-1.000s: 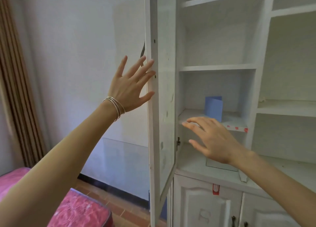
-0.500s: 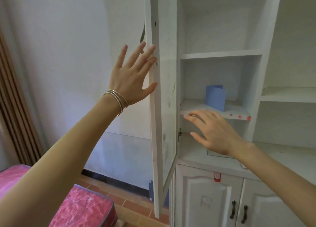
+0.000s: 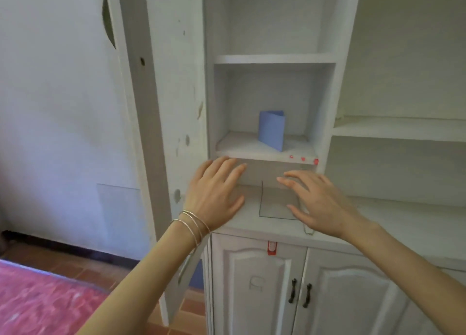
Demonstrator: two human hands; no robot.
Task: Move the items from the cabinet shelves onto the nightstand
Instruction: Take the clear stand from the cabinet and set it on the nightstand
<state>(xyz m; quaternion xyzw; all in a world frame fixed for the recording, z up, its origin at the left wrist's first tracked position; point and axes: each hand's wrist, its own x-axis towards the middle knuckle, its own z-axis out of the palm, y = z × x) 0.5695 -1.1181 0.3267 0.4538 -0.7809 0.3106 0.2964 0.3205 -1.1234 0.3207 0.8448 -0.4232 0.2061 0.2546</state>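
Observation:
A folded blue card (image 3: pixel 272 129) stands upright on the middle shelf (image 3: pixel 239 148) of the white cabinet. Just below that shelf, both of my hands hover over the cabinet's ledge (image 3: pixel 252 223). My left hand (image 3: pixel 214 193), with thin bangles on the wrist, has its fingers straight and holds nothing. My right hand (image 3: pixel 317 203) is also flat and holds nothing, above a clear flat sheet (image 3: pixel 274 206) that lies on the ledge. The nightstand is out of view.
The cabinet door (image 3: pixel 161 102) stands swung wide open at my left. Lower cabinet doors with dark handles (image 3: pixel 300 295) are shut. More shelves (image 3: pixel 398 130) lie to the right. A pink mattress (image 3: pixel 37 302) sits at the bottom left on a tiled floor.
My left hand has left the door edge and dropped down in front of the ledge. The door has swung further open. My right hand has lowered a little over the clear sheet.

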